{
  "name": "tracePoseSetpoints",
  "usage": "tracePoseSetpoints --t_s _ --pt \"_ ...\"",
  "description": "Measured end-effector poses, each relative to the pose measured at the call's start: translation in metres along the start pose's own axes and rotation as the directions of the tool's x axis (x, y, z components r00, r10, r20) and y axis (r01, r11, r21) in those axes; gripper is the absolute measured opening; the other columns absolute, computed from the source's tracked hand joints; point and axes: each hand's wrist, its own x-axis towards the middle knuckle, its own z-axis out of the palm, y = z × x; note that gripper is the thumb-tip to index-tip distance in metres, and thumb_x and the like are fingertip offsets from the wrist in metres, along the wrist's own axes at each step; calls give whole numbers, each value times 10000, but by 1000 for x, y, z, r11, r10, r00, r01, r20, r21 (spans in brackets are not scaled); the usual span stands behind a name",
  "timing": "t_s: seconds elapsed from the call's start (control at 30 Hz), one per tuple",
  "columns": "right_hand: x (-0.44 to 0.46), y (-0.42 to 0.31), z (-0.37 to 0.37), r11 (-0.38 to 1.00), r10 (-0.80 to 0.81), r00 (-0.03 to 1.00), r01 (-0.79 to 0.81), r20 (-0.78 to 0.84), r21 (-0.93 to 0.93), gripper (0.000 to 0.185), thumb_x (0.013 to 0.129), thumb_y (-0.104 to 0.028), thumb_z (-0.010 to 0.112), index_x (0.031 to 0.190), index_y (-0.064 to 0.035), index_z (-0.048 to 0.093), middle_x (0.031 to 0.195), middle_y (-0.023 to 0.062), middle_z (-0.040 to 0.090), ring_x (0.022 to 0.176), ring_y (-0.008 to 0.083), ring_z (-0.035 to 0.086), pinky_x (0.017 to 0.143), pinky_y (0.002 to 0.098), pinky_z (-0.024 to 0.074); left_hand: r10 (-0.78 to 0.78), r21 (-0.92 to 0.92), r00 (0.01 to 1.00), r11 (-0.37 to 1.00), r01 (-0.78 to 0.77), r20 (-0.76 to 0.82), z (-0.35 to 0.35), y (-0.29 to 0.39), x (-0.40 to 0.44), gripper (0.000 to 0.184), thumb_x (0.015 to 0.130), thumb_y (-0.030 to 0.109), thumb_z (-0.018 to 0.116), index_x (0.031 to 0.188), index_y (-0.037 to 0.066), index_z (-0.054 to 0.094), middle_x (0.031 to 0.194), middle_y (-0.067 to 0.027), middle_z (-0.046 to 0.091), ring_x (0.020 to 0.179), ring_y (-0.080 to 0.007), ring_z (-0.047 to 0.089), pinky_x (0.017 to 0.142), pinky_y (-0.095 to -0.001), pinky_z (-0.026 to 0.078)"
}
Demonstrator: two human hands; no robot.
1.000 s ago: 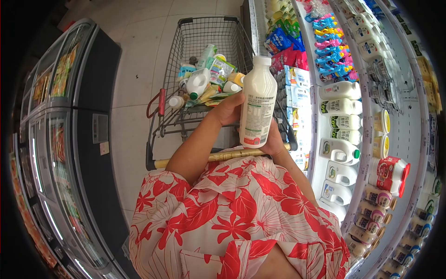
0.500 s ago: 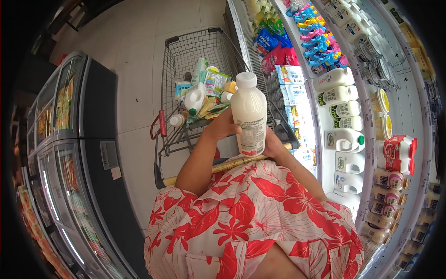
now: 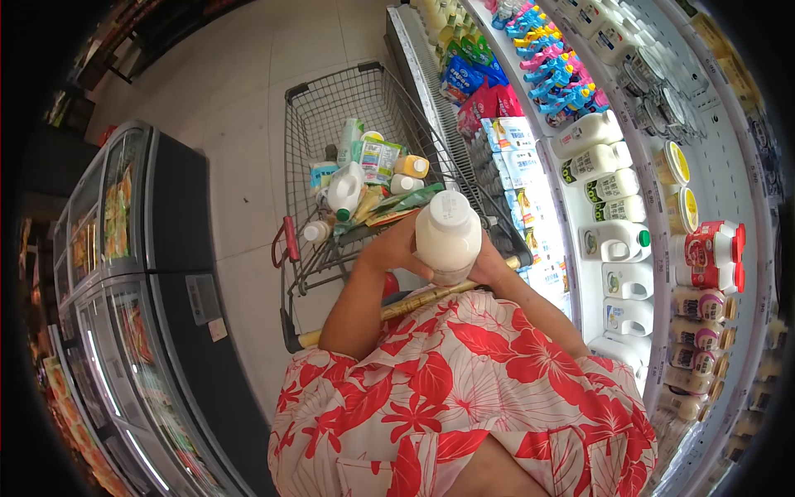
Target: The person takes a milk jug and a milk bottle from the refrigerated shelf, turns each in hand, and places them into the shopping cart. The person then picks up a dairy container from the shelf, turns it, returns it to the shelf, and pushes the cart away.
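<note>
A white plastic bottle of milky drink (image 3: 451, 248) is between my two hands in front of my body, its cap tilted toward me and showing small print. My left hand (image 3: 396, 247) is closed around its left side, thumb across the front. From the right, my right hand (image 3: 490, 263) grips the bottle, its fingers partly hidden behind it. Just beyond stands a wire shopping cart (image 3: 290, 124), with a bamboo-like handle bar (image 3: 414, 305) beneath my hands. Inside the cart lie a white jug with a green cap (image 3: 345, 189), an orange-labelled bottle (image 3: 411, 166) and several packets.
To the right, a lit refrigerated shelf (image 3: 580, 240) holds milk jugs (image 3: 623, 240), yellow tubs (image 3: 681, 209) and red-wrapped bottles (image 3: 710, 257). A glass-fronted freezer cabinet (image 3: 178, 211) stands on the left. Pale floor tiles (image 3: 248, 91) run between them.
The bottle has tipped its top toward me, so the cap now faces up at me and the printed label is mostly out of sight. Both hands keep hold of it.
</note>
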Motion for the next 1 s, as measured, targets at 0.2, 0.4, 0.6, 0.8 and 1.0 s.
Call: tracePoseSetpoints --t_s 0.2,0.4,0.6,0.8,1.0 --pt "-6 -8 9 947 -17 998 35 59 -319 628 966 -520 358 1408 -75 341 1398 113 433 1277 253 429 1076 434 335 25 101 996 994 -33 81 1 12 0 1065 483 284 924 1357 9 382 1299 -91 512 1191 -200 488 1018 -363 373" --pt "-5 -8 11 876 -60 981 141 186 -462 639 958 -521 376 1425 -89 315 1422 98 402 1300 241 401 1087 421 315 10 203 991 978 -37 133 0 18 0 1122 447 315 926 1367 10 362 1313 -97 491 1200 -205 474 1038 -364 346" --pt "-2 -12 14 890 -42 972 141 230 -433 672 943 -537 401 1434 -91 294 1430 95 386 1301 231 400 1086 409 321 -15 145 985 989 -10 173 -1 16 1 1115 452 321 925 1368 23 364 1330 -97 461 1235 -208 435 1059 -376 311" --pt "0 -5 6 968 23 994 4 104 -250 677 938 -537 416 1434 -91 296 1424 93 394 1300 229 400 1083 404 326 -4 150 982 988 -24 189 -2 15 1 1129 453 320 933 1376 29 352 1328 -94 463 1231 -202 438 1058 -377 312" --pt "-1 -8 12 957 5 993 30 120 -288 685 935 -538 426 1429 -80 302 1416 98 405 1295 230 407 1082 402 329 -4 125 983 992 -20 185 -1 16 1 1140 451 314 938 1380 27 344 1328 -93 470 1231 -198 442 1057 -377 318"
